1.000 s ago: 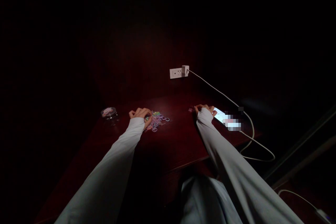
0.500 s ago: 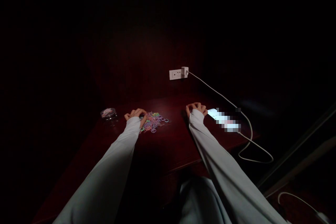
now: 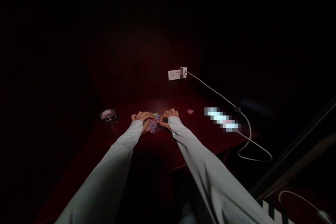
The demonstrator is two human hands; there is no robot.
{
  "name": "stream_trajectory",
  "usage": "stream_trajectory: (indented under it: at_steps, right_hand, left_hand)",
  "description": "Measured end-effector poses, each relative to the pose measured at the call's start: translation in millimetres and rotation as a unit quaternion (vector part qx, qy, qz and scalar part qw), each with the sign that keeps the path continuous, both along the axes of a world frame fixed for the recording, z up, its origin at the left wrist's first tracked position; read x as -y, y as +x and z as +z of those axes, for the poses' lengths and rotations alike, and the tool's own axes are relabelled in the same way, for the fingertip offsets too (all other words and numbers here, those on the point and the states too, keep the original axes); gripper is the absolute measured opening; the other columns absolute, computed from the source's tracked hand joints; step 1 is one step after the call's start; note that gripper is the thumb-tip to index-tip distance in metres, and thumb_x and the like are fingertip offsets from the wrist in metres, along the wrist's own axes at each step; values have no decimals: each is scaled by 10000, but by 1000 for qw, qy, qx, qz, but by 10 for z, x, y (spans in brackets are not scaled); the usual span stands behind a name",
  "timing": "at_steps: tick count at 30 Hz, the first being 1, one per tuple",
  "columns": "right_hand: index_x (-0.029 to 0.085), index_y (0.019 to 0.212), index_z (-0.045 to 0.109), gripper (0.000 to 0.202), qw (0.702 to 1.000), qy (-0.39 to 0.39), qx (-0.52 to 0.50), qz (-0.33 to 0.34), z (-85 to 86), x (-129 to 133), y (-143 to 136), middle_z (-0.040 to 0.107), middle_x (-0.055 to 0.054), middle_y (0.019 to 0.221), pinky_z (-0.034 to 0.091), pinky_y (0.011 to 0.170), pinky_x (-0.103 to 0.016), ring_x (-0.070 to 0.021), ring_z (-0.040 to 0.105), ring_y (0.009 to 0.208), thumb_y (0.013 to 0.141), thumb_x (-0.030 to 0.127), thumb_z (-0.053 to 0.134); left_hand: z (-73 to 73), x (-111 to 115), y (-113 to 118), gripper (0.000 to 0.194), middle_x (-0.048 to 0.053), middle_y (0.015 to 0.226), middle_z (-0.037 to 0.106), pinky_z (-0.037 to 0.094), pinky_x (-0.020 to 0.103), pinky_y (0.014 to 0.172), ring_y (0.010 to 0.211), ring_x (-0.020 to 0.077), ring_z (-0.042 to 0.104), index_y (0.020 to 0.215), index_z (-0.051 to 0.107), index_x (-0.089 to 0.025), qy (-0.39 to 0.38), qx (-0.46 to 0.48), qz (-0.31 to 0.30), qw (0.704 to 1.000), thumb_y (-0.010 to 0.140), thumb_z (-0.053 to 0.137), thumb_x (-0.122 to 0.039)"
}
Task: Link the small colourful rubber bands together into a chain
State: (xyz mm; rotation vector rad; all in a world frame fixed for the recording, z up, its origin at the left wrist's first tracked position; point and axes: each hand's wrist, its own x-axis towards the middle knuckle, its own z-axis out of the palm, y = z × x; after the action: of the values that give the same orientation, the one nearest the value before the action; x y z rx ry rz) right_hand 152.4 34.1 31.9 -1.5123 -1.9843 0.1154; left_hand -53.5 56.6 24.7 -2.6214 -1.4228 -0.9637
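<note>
A pile of small coloured loops (image 3: 153, 126) in purple, pink and green lies on the dark red table (image 3: 147, 157). My left hand (image 3: 142, 118) rests at the pile's left side, fingers bent and spread over its edge. At the right side of the pile is my right hand (image 3: 168, 117), with curled fingers touching the loops. Whether either hand grips a loop is too small to tell. A little cluster of pink loops (image 3: 190, 111) lies apart, to the right of my right hand.
A clear round container (image 3: 108, 114) stands at the left. To the right lies a lit phone (image 3: 222, 119), partly pixelated, with a white cable (image 3: 250, 129) running to a charger (image 3: 183, 72) in the wall socket (image 3: 173, 74). The surroundings are dark.
My right hand has moved left from beside the phone to the pile, and the pink cluster now shows where it was. My left hand has shifted slightly right over the pile.
</note>
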Motion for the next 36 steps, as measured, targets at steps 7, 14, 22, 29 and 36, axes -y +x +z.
stream_trajectory:
  at_steps: [7, 14, 22, 29, 36]
  right_hand:
    - [263, 900, 764, 290, 997, 27, 42, 55, -42, 38, 58, 687, -26, 1036, 294, 913, -343, -221, 474, 1026, 892, 554, 753]
    - [256, 971, 784, 253, 992, 43, 101, 65, -75, 2, -11, 671, -68, 1120, 324, 904, -343, -241, 475, 1071, 933, 499, 725]
    - [287, 947, 816, 266, 1000, 17, -5, 13, -82, -76, 14, 672, -51, 1094, 327, 943, -370, -243, 457, 1096, 979, 501, 661]
    - [298, 919, 823, 290, 997, 26, -73, -17, -106, -99, 37, 693, -50, 1049, 342, 939, -390, -247, 467, 1067, 988, 514, 641]
    - [302, 862, 826, 255, 997, 24, -77, 12, -71, -33, 14, 692, -39, 1016, 346, 965, -390, -230, 482, 1044, 974, 481, 682]
  left_hand:
    - [-49, -109, -11, 303, 17, 1265, 758, 296, 466, 938, 1161, 271, 546, 995, 814, -351, -14, -30, -17, 999, 900, 563, -210]
    - [-78, -109, -8, 267, 7, 1242, 763, 285, 457, 939, 1159, 269, 544, 948, 820, -349, -18, -38, -10, 999, 874, 613, -198]
    - [-52, -41, -15, 289, 11, 1247, 764, 279, 446, 942, 1173, 267, 549, 993, 807, -329, -14, -39, -8, 999, 908, 570, -187]
    - [17, 31, -2, 250, 26, 1257, 758, 279, 438, 940, 1165, 267, 558, 1076, 789, -320, 0, -38, -17, 999, 975, 563, -281]
    - [41, 11, 57, 247, 43, 1200, 769, 281, 431, 922, 1072, 275, 549, 1132, 762, -303, 33, -34, -7, 999, 946, 675, -440]
